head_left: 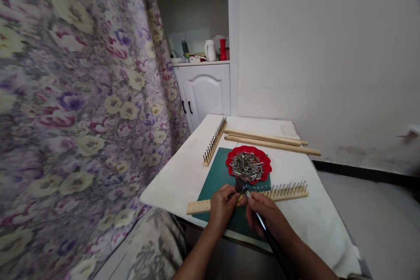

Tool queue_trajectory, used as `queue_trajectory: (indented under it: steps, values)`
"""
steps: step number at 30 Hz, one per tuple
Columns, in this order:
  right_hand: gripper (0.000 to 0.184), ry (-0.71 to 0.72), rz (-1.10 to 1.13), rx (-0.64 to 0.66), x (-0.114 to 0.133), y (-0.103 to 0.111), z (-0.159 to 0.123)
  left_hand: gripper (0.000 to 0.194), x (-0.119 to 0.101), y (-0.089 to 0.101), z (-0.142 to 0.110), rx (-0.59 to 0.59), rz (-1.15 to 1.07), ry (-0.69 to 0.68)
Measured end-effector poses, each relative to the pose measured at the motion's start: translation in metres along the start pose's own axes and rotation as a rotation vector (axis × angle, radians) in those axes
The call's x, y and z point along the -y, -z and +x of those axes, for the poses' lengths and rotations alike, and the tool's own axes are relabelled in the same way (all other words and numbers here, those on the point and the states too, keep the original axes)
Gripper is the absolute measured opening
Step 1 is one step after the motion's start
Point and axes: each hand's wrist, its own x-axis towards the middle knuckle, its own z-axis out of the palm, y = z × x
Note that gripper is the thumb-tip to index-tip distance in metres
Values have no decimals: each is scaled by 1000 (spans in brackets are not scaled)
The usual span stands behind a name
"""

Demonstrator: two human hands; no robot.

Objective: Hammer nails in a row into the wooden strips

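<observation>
My right hand (266, 213) is closed round a hammer (261, 220), its metal shaft slanting up to a dark head beside my left fingertips. Low over a pale wooden strip (198, 206), my left hand (222, 203) has its fingers pinched together; what sits between them is too small to make out. Nails (288, 190) stand upright in rows along the strip's right part, while its left end shows small holes. Beneath the strip lies a green mat (212, 174). Just beyond my hands, a red scalloped dish (267, 168) holds a heap of loose nails (246, 165).
A second strip with upright nails (215, 142) lies at the table's far left. Two bare wooden strips (272, 144) lie at the back, their ends reaching past the right edge. A white cloth (170, 188) covers the table. A floral curtain (98, 109) hangs at left.
</observation>
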Motion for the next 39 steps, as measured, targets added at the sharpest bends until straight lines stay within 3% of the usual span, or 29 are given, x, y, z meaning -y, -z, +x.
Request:
queue_trajectory:
  steps: [8, 16, 25, 30, 35, 39]
  values:
    - [35, 26, 1, -3, 6, 10, -5, 11, 0, 4, 1, 36, 31, -44]
    - [22, 216, 147, -112, 40, 37, -24, 23, 1, 33, -10, 142, 416, -68]
    - [20, 295, 221, -174, 54, 51, -33, 18, -6, 22, -16, 164, 481, -27]
    - [20, 299, 235, -174, 55, 51, -34, 27, -8, 25, -15, 176, 481, -27]
    - [19, 333, 265, -220, 62, 51, -40, 29, -13, 42, -3, 221, 397, -38]
    - [19, 367, 276, -270, 64, 54, -43, 18, -31, 42, 31, 215, 273, -123]
